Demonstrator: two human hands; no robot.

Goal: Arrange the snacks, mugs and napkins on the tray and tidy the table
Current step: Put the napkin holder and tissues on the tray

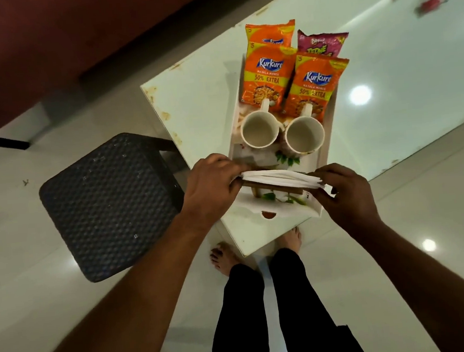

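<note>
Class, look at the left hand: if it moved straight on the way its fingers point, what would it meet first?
Probably the right hand, which grips the other end of the napkin stack that the left hand holds. Depth is unclear.

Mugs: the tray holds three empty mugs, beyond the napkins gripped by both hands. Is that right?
No: the head view shows two, not three: a left mug and a right mug, on the tray beyond the napkins gripped by the left hand and right hand.
</note>
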